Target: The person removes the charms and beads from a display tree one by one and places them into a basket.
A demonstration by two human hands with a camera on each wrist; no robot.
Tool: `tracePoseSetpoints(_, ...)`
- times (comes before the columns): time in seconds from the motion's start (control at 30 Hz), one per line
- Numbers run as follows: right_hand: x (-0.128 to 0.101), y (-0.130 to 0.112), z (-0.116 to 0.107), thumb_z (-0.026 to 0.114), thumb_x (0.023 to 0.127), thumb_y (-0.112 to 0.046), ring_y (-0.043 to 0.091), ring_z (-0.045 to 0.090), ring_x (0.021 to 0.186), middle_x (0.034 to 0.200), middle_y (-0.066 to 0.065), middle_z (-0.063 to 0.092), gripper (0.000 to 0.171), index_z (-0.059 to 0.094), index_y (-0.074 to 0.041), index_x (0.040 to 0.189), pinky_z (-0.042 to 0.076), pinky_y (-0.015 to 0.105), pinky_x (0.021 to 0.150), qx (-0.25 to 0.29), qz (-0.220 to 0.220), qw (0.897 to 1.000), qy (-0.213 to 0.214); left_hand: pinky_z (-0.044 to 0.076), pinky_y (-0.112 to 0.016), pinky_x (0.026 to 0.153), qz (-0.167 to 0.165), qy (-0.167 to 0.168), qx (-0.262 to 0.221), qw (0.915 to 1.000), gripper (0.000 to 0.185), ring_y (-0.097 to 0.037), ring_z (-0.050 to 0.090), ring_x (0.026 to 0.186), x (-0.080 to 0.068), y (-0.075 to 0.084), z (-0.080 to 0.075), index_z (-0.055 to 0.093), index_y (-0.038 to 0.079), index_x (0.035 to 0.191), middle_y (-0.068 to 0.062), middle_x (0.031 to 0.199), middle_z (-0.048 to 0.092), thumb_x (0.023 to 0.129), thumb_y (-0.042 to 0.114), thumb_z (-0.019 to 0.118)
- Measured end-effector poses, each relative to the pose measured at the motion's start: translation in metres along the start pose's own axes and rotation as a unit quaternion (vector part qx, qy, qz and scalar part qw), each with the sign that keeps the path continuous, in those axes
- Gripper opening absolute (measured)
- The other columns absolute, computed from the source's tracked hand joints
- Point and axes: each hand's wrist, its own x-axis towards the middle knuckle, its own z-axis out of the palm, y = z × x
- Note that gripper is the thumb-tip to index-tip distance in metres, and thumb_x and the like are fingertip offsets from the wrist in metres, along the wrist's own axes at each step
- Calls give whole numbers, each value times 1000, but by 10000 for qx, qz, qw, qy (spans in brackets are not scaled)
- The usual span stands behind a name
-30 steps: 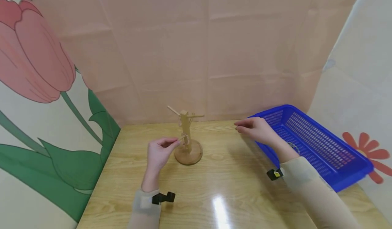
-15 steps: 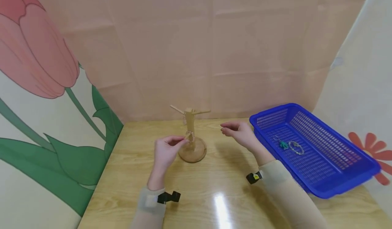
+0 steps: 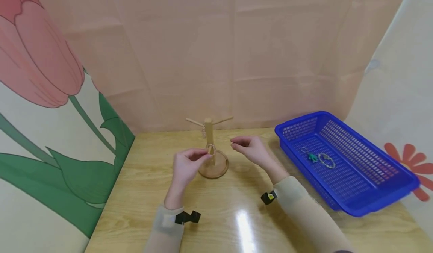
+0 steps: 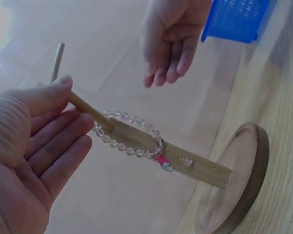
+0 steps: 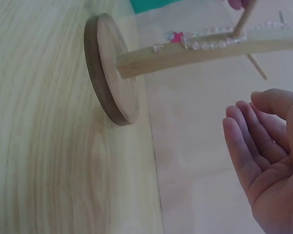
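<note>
wood table [image 3: 223,204] carries everything. blue basket [image 3: 309,172] is on it, off to the right. wooden stand [image 3: 210,134] is upright w/ round base, left of basket & well apart. left hand [image 3: 189,166] is at the stand, thumb & index pinching lower peg [image 4: 93,112] near its tip, other fingers loose. right hand [image 3: 253,151] is btwn stand & basket, near stand but not touching, holding nothing, fingers slightly bent, narrow gap to thumb. clear bead bracelet [image 4: 121,146] is looped round lower peg, pink charm [image 4: 162,160] hanging against the post. second bead strand [image 3: 204,131] hangs up top. so ≥2 pcs look done. prob. left: pale loop [image 3: 326,156] & green charm [image 3: 312,157] w/ ring, both lying in basket, i.e. partway thru. can't tell if anything's on the upper right peg.
</note>
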Motion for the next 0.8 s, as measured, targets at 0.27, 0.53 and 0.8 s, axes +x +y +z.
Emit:
tracePoseSetpoints(0.27, 0, -2, 14, 82, 98, -22, 18, 76, 92, 107, 2, 81, 21, 83, -10, 116, 62, 29, 78, -150, -376, 9990, 203, 64, -28, 78, 107, -165, 67, 9998, 14, -22, 79, 90, -2, 4, 7, 85, 5, 100, -7, 98, 82, 88, 10, 90)
tracePoseSetpoints(0.53, 2, -6, 27, 82, 98, -21, 18, 76, 93, 108, 2, 81, 22, 82, -9, 116, 63, 32, 80, -91, -541, 9984, 116, 64, -27, 75, 187, -253, -26, 9995, 10, -21, 79, 86, -4, 5, 10, 85, 6, 100, -5, 97, 82, 91, 10, 87)
tracePoseSetpoints(0.8, 3, -8, 34, 82, 97, -17, 19, 77, 92, 108, 5, 81, 23, 82, -5, 116, 64, 32, 79, -67, -569, 9983, 85, 64, -27, 74, 181, 16, -34, 9998, 10, -22, 79, 86, -2, 8, 4, 85, 5, 101, -8, 97, 82, 93, 12, 86)
